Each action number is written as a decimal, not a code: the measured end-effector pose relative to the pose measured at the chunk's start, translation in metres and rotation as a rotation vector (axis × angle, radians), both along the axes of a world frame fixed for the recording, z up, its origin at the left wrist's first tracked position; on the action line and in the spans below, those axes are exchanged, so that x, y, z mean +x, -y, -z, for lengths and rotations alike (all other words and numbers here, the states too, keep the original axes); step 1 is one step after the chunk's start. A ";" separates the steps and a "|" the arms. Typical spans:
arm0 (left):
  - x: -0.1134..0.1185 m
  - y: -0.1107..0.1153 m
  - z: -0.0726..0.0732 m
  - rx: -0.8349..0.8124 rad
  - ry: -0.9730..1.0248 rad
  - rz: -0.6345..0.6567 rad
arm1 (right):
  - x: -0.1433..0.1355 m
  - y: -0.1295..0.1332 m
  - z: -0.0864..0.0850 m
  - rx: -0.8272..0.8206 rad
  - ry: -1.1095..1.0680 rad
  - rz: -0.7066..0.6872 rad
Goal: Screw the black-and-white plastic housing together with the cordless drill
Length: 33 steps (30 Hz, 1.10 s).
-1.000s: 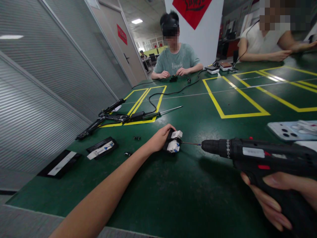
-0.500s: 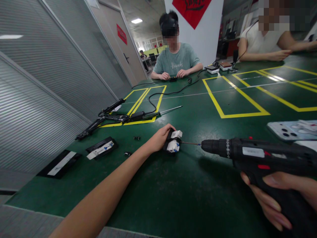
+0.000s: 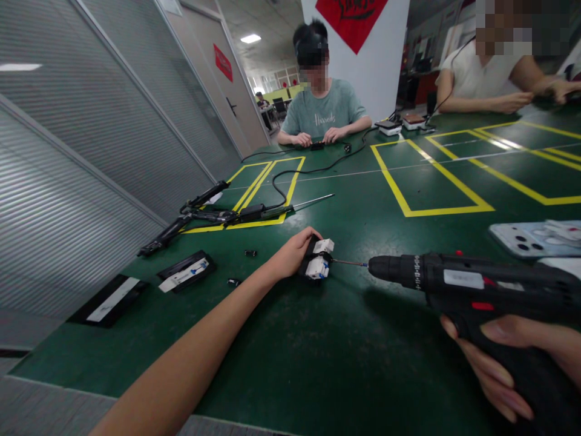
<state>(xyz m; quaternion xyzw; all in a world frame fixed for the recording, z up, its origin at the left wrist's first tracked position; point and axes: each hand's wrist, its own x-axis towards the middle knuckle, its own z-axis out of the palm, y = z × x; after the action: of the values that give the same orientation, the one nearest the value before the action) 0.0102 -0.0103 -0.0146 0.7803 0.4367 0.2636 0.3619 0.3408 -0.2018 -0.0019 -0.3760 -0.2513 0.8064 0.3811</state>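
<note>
My left hand [image 3: 294, 253] is closed round a small black-and-white part with blue bits [image 3: 319, 266], holding it on the green table [image 3: 254, 363]. What exactly the part is, I cannot make out. My right hand [image 3: 503, 357] grips the handle of a black cordless drill [image 3: 454, 275], which lies level and points left. A long thin bit [image 3: 348, 262] runs from its chuck to the part, and its tip meets the part's right side. My left fingertips are partly hidden behind the part.
Two flat black pieces with white strips [image 3: 106, 301] [image 3: 187, 275] and two tiny black pieces [image 3: 250, 253] [image 3: 234, 282] lie left. Behind them are black jointed rods [image 3: 181, 224] and a corded tool with a metal tip [image 3: 290, 209]. A phone [image 3: 531, 240] lies right. Two people sit across.
My hands, the drill and the part look almost unmoved. At the far right, the other person's hand has come further into view with a dark object.
</note>
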 end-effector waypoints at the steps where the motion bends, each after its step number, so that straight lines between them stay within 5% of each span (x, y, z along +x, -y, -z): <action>1: 0.000 0.000 0.000 -0.002 0.001 0.002 | 0.000 0.000 0.000 0.005 0.005 -0.001; 25: 0.000 0.001 -0.001 -0.033 0.014 0.003 | -0.003 -0.002 -0.010 -0.052 -0.010 0.048; 33: 0.001 0.002 -0.001 -0.053 0.027 -0.003 | 0.011 -0.009 -0.005 0.088 -0.084 0.029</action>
<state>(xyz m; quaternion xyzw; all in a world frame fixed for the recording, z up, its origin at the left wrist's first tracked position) 0.0114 -0.0118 -0.0140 0.7661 0.4397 0.2630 0.3881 0.3515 -0.1931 0.0031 -0.3283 -0.2649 0.8039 0.4193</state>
